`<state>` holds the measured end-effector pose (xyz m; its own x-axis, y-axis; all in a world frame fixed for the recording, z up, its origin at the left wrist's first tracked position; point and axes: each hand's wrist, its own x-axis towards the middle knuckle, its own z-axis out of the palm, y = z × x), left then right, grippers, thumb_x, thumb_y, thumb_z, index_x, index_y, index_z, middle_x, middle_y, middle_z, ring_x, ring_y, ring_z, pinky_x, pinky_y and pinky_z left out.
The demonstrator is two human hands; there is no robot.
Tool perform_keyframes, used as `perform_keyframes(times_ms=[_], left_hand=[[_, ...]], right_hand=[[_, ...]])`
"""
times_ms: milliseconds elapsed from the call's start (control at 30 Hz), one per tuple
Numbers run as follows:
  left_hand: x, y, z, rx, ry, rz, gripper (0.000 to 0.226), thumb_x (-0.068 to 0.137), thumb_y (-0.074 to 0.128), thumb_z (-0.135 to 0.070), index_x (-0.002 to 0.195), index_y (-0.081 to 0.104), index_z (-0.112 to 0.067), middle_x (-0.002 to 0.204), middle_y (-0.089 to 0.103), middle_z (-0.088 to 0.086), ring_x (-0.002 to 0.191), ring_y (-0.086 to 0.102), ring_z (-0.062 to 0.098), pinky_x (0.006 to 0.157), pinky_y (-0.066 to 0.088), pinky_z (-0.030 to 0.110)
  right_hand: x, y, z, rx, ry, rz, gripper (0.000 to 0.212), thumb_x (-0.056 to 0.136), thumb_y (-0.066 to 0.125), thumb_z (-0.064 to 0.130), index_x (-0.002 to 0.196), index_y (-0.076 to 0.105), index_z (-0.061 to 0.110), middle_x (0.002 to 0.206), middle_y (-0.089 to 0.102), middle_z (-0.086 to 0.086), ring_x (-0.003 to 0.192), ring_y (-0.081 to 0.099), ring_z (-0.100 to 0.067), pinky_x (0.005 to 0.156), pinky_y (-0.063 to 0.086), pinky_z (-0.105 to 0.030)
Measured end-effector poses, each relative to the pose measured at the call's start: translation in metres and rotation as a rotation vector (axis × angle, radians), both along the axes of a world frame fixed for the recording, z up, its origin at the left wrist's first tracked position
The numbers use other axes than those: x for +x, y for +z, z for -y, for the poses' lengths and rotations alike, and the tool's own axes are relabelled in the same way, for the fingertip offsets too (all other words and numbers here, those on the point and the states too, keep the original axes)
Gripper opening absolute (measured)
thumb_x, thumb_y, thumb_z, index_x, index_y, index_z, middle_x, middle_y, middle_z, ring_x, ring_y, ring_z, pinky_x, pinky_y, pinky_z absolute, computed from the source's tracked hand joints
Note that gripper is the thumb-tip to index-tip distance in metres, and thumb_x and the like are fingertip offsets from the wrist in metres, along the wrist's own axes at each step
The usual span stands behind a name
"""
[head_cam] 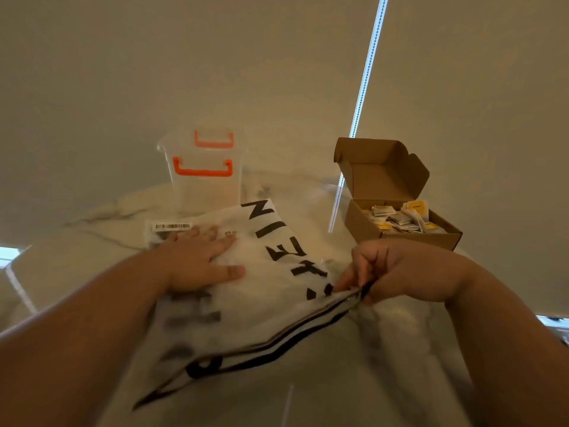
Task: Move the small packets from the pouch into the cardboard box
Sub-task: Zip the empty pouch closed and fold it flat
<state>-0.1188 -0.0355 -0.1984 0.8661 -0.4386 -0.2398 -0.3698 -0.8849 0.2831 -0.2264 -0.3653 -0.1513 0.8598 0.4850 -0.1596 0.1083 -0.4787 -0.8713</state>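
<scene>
In the lower middle of the frame lies the flat white plastic pouch with black lettering (261, 291); the left hand (197, 260) presses on it, open and flat, while the right hand (397, 272) pinches its zip edge. The small white and yellow packets (400, 218) lie piled in the open brown cardboard box (397, 235), right of centre. A hard tug could slide the pouch and knock the clear plastic tub with orange handles (206, 180).

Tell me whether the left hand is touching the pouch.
Touching. The head view shows the left hand lying flat, palm down, on the white pouch, with no gap visible under the fingers.
</scene>
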Motion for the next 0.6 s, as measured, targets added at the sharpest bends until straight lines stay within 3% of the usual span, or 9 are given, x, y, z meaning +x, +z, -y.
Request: perform_keyframes(times_ms=[67, 167, 300, 367, 467, 533, 600], left_hand=[[0.014, -0.007, 0.0, 0.111, 0.027, 0.037, 0.114, 0.048, 0.014, -0.103, 0.148, -0.002, -0.051, 0.162, -0.007, -0.006, 0.149, -0.003, 0.025, 0.119, 0.003, 0.053], [0.021, -0.005, 0.003, 0.138, -0.003, 0.089, 0.115, 0.047, 0.013, -0.104, 0.148, -0.006, -0.051, 0.162, -0.009, -0.005, 0.149, -0.004, 0.024, 0.118, 0.005, 0.055], [0.023, -0.007, -0.008, 0.095, -0.035, 0.103, 0.119, 0.046, 0.029, -0.103, 0.149, 0.002, -0.05, 0.163, -0.003, -0.007, 0.149, -0.001, 0.02, 0.12, 0.006, 0.05], [0.019, 0.0, -0.012, -0.037, 0.017, 0.129, 0.118, 0.048, 0.044, -0.099, 0.149, 0.017, -0.046, 0.162, 0.012, -0.006, 0.147, 0.012, 0.018, 0.12, 0.015, 0.044], [-0.002, 0.024, -0.006, -0.271, 0.091, 0.327, 0.08, 0.067, 0.066, -0.073, 0.136, 0.047, -0.039, 0.142, 0.046, -0.011, 0.128, 0.044, 0.011, 0.108, 0.037, 0.037], [-0.033, 0.052, 0.002, -0.396, 0.066, 0.437, 0.039, 0.079, 0.067, -0.055, 0.114, 0.064, -0.039, 0.115, 0.062, -0.017, 0.104, 0.056, 0.001, 0.093, 0.048, 0.031], [-0.072, 0.08, 0.008, -0.511, 0.041, 0.433, 0.017, 0.08, 0.065, -0.049, 0.091, 0.072, -0.038, 0.088, 0.07, -0.019, 0.083, 0.063, -0.003, 0.077, 0.052, 0.025]], right_hand=[[0.0, -0.002, 0.003, -0.109, 0.037, -0.068, 0.02, 0.075, 0.069, -0.013, 0.079, 0.056, 0.002, 0.112, 0.071, -0.017, 0.113, 0.066, -0.025, 0.097, 0.052, -0.047], [0.001, -0.003, 0.004, -0.22, 0.065, -0.074, 0.018, 0.073, 0.075, -0.005, 0.079, 0.059, 0.001, 0.112, 0.072, -0.01, 0.115, 0.065, -0.022, 0.1, 0.049, -0.053], [-0.001, -0.001, 0.0, -0.261, 0.066, -0.055, 0.018, 0.075, 0.076, -0.006, 0.079, 0.059, 0.001, 0.112, 0.073, -0.005, 0.115, 0.064, -0.019, 0.099, 0.05, -0.051], [-0.003, 0.001, -0.005, -0.24, 0.052, -0.022, 0.019, 0.075, 0.075, -0.008, 0.079, 0.06, 0.004, 0.111, 0.073, -0.005, 0.112, 0.066, -0.019, 0.097, 0.052, -0.046], [-0.005, 0.003, -0.015, -0.143, -0.042, 0.099, 0.02, 0.075, 0.075, -0.01, 0.077, 0.062, 0.006, 0.102, 0.074, -0.008, 0.1, 0.07, -0.022, 0.091, 0.056, -0.041], [-0.006, 0.004, -0.024, -0.104, -0.119, 0.225, 0.017, 0.074, 0.078, -0.005, 0.077, 0.065, 0.007, 0.094, 0.074, -0.011, 0.09, 0.071, -0.027, 0.086, 0.058, -0.043], [-0.007, 0.004, -0.033, -0.062, -0.184, 0.306, 0.016, 0.073, 0.081, 0.001, 0.078, 0.068, 0.01, 0.086, 0.073, -0.011, 0.083, 0.07, -0.031, 0.08, 0.059, -0.043]])
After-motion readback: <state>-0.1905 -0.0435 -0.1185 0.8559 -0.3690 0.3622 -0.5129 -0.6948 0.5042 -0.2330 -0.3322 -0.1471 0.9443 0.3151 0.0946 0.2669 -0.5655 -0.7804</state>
